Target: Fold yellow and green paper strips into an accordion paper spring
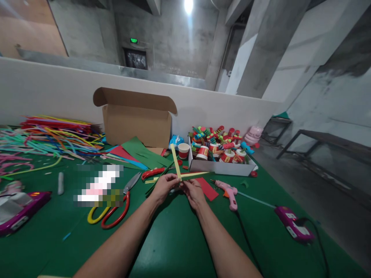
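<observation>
My left hand [164,186] and my right hand [193,191] meet over the green table [174,239], both pinched on crossed yellow-green paper strips [177,165]. One strip rises up and away, another [194,174] runs right toward the white box. A red paper piece [207,189] lies just right of my right hand. A pink glue gun [228,192] rests a little farther right.
Large scissors with red and yellow handles [116,210] lie left of my hands. An open cardboard box [136,119] stands behind coloured paper sheets [139,153]. Pipe cleaners [49,135] pile at the left. A white tray [220,166] holds several decorated cups. A purple power strip [294,224] sits at the right.
</observation>
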Available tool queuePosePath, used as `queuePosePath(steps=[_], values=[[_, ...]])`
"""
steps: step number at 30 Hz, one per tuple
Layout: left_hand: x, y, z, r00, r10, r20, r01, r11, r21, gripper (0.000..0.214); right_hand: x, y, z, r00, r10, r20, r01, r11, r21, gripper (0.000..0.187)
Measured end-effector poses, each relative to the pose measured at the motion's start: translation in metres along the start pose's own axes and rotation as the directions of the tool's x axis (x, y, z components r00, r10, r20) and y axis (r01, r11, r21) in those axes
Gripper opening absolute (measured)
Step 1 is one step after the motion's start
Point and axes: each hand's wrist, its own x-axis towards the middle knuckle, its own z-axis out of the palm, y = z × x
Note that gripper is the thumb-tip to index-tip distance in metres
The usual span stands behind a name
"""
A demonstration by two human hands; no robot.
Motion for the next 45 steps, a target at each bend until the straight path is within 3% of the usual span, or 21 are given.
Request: queuePosePath(steps=[5, 15, 22, 38, 42, 45], values=[[-0.0006, 0.0003, 0.0011, 0.998, 0.048, -0.039, -0.046, 0.998, 0.052, 0.03, -0.0022, -0.0013, 0.0014, 0.999, -0.039, -0.005, 0.039, 0.999, -0.012, 0.031], [0.0008, -0.005, 0.003, 0.994, 0.007, -0.105, -0.009, 1.0, -0.016, 0.037, -0.0023, 0.0013, 0.0024, 0.996, -0.086, 0.004, 0.087, 0.994, -0.069, 0.03], [-0.0006, -0.0064, 0.0044, 0.997, -0.002, -0.071, -0.004, 0.996, -0.094, 0.035, -0.0025, 0.001, 0.0025, 0.993, -0.112, -0.035, 0.11, 0.991, -0.071, 0.028], [0.0019, -0.0062, -0.0014, 1.0, -0.003, -0.03, 0.002, 0.999, -0.036, 0.037, -0.001, -0.0007, 0.0008, 0.981, -0.187, -0.06, 0.17, 0.961, -0.217, 0.025], [-0.0037, -0.0027, 0.0008, 0.998, -0.012, 0.065, 0.016, 0.998, -0.055, 0.041, -0.0017, -0.0031, 0.0021, 0.975, -0.192, -0.112, 0.177, 0.975, -0.134, 0.025], [-0.007, 0.0003, 0.004, 0.997, -0.014, 0.07, 0.016, 0.999, -0.031, 0.042, -0.0013, -0.0026, 0.003, 0.981, -0.156, -0.113, 0.152, 0.987, -0.044, 0.026]])
